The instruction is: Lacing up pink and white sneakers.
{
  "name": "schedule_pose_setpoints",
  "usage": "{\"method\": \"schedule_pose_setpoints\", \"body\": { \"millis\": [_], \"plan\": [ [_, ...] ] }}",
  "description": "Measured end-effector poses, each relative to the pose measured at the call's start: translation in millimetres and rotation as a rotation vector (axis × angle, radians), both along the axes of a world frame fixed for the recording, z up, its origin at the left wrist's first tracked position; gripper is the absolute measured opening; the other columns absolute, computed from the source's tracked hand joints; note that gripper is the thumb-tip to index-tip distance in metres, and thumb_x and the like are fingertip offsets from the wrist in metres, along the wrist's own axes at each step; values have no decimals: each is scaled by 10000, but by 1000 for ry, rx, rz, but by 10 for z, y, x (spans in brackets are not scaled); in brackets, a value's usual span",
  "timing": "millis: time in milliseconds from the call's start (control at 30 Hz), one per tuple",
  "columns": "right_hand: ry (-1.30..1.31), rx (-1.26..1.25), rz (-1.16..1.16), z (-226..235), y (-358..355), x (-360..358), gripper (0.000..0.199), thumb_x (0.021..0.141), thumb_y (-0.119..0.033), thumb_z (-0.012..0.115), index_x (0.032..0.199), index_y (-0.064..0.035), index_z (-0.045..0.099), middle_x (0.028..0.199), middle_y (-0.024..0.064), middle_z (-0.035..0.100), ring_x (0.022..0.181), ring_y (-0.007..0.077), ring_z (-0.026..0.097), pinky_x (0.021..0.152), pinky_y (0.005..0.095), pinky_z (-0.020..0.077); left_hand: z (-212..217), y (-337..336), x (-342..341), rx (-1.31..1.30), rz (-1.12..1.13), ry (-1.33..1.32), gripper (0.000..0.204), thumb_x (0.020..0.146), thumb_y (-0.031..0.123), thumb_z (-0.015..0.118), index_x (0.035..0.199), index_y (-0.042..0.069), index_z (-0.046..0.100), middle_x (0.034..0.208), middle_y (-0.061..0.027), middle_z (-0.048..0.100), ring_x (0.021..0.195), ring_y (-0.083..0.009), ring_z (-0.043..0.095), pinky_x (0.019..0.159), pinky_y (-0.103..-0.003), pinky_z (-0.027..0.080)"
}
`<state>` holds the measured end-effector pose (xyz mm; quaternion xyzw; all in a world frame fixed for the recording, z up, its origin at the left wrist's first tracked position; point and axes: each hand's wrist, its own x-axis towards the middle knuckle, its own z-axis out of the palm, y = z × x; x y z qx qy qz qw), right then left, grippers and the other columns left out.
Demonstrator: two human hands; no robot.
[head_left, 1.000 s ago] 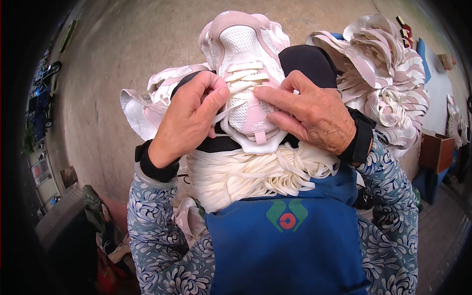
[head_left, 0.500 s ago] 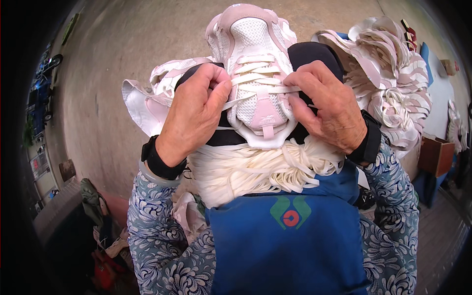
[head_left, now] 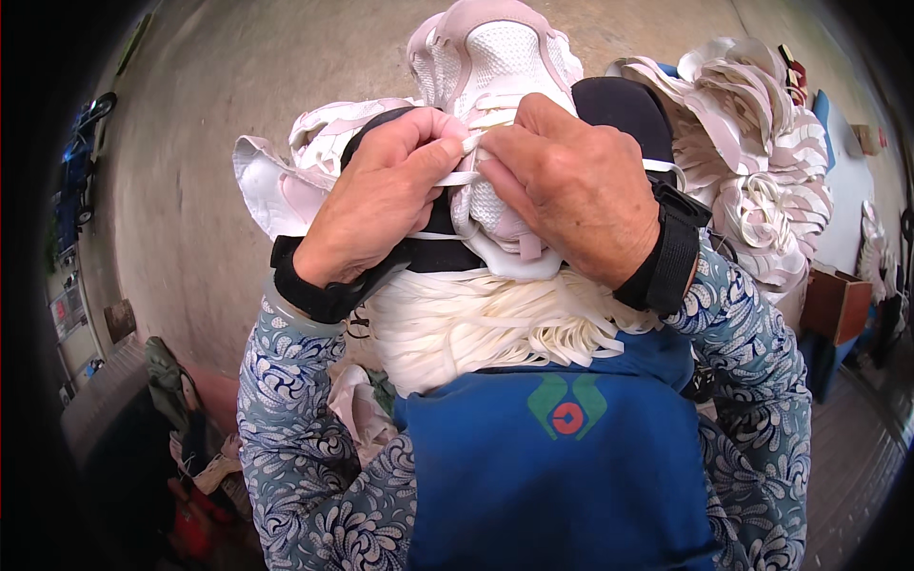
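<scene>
One shoe upper, white and pink, is placed in front of the person, in the upper middle of the view, with its toe directed away and its pink pull tab turned toward the blue apron. Its middle part is covered partly by the fingers. By the left hand, a flat cream lace is pinched between thumb and forefinger, above the left edge of the lacing. By the right hand, which is laid across the upper, the lace is also gripped with thumb and bent forefinger, just beside the left fingertips. Which end of the lace is kept in which hand cannot be told, because the fingers are hiding it. Behind the right hand, a strip of lace is seen over a black surface.

Below the upper, a thick bundle of cream laces is spread on the lap. To the right, a large pile of similar uppers is stacked, and a tangle of laces is laid against it. On both wrists, black bands are worn.
</scene>
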<state>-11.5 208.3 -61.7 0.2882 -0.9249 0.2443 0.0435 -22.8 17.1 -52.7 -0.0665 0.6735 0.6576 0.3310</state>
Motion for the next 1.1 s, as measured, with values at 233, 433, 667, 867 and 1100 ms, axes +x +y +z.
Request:
{"method": "schedule_pose_setpoints", "body": {
  "millis": [233,433,667,867,1100],
  "plan": [
    [20,77,-55,-22,-122,-12,96,810,-150,649,847,-64,627,792,92,568,657,309,622,559,416,497,-64,-10,39,-123,-28,151,170,987,224,510,990,61,559,717,75,463,585,-15,380,498,-186,306],
    [-127,-221,15,-54,-55,-170,120,769,-130,596,759,-12,611,710,146,603,623,348,609,574,432,481,-125,-12,125,-189,18,261,185,960,178,514,977,-1,559,809,-10,556,730,-94,499,660,-256,432],
    [-578,-355,124,121,138,-221,189,779,-163,556,727,13,600,618,170,556,563,319,546,567,387,450,-291,2,213,-228,46,540,173,943,167,535,973,-3,548,766,-42,554,691,-119,509,645,-275,445],
    [-501,-467,-50,63,294,-96,129,831,-133,606,823,-6,622,647,91,555,570,196,526,558,331,440,-52,-146,214,-265,-125,309,255,1005,279,508,885,62,566,749,56,470,676,-40,412,590,-191,342],
    [-287,-254,-119,33,625,120,233,831,-104,633,1045,-15,602,946,154,623,780,300,631,664,365,504,-28,-256,279,-323,-219,249,327,1007,336,511,805,82,548,666,76,431,588,-20,357,511,-191,282]
  ]
}}
